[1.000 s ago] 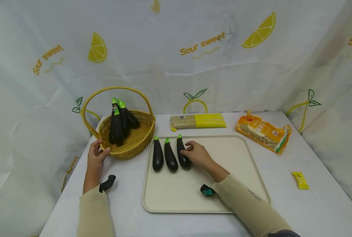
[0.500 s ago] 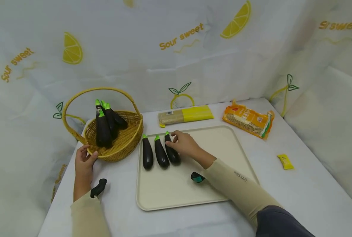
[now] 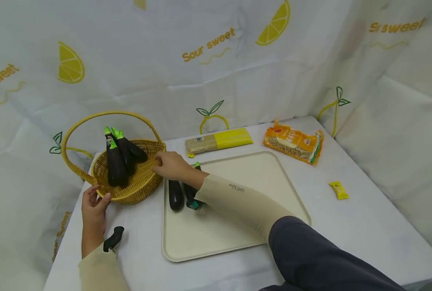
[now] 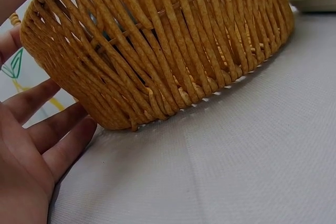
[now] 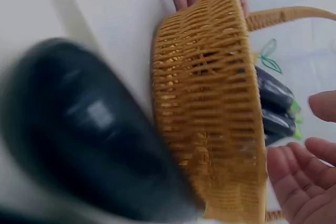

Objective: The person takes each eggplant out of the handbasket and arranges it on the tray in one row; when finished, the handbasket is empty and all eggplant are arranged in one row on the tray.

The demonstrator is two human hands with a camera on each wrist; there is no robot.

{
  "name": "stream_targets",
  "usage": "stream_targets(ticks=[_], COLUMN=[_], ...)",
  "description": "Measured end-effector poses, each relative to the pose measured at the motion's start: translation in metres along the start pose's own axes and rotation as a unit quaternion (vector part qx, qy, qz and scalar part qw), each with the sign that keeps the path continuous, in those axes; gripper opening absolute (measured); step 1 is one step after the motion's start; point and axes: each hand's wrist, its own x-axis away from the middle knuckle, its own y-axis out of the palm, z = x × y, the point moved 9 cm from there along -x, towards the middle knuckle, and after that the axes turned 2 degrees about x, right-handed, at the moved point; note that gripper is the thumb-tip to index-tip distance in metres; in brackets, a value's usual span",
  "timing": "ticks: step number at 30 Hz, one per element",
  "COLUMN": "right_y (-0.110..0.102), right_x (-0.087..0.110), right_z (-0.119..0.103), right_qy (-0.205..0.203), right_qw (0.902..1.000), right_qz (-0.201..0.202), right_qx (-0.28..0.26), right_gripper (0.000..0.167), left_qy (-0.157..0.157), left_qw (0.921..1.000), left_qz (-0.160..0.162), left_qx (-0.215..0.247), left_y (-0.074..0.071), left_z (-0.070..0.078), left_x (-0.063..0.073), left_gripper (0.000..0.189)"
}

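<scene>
Touching a basket (image 3: 144, 190) on white cloth (image 3: 361, 238), spread left fingers (image 4: 71, 142), parted right fingers (image 5: 286, 174) above, lemon-print backdrop (image 3: 135, 76)

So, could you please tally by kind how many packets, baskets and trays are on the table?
Packets: 3 (tan-and-yellow packet, orange packet, small yellow packet)
Baskets: 1 (wicker basket)
Trays: 1 (cream tray)
Total: 5
</scene>
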Motion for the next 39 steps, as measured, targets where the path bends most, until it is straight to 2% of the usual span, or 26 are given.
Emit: stream_targets(ticks=[3, 5, 9, 12, 16, 21, 27, 33, 39], right_y=[0.01, 0.016, 0.037, 0.056, 0.072, 0.078, 0.069, 0.033, 0.0], right_x=[-0.024, -0.039, -0.062, -0.069, -0.077, -0.083, -0.078, -0.054, -0.021], right_z=[-0.025, -0.034, -0.042, -0.044, -0.042, -0.044, -0.049, -0.043, -0.015], right_qy=[-0.013, -0.006, 0.039, 0.083, 0.118, 0.121, 0.102, 0.042, 0.029], right_qw=[0.9999, 0.9999, 0.9992, 0.9961, 0.9928, 0.9926, 0.9941, 0.9932, 0.9724], right_qz=[0.001, 0.008, -0.001, -0.012, 0.001, 0.014, 0.023, 0.034, 0.016], right_qx=[0.002, 0.004, -0.01, -0.027, -0.019, 0.003, -0.028, -0.104, -0.231], right_gripper=[0.046, 0.047, 0.052, 0.06, 0.069, 0.069, 0.067, 0.068, 0.069], left_qy=[0.014, 0.023, 0.018, 0.014, 0.012, 0.007, 0.003, -0.008, -0.008], left_qw=[0.9999, 0.9996, 0.9997, 0.9998, 0.9997, 0.9998, 1.0, 0.9999, 0.9998], left_qz=[0.001, -0.003, -0.006, -0.004, -0.003, -0.003, 0.002, -0.005, -0.002], left_qx=[0.007, 0.013, 0.016, 0.017, 0.02, 0.017, 0.008, -0.014, -0.019], left_y=[0.001, 0.004, 0.009, 0.01, 0.011, 0.011, 0.007, 0.004, -0.001], left_z=[0.003, 0.006, 0.003, -0.001, -0.005, -0.007, -0.005, -0.006, -0.004], left_x=[0.001, 0.001, 0.001, 0.002, 0.003, 0.001, -0.003, -0.007, -0.01], left_gripper=[0.044, 0.044, 0.044, 0.044, 0.045, 0.045, 0.044, 0.044, 0.044])
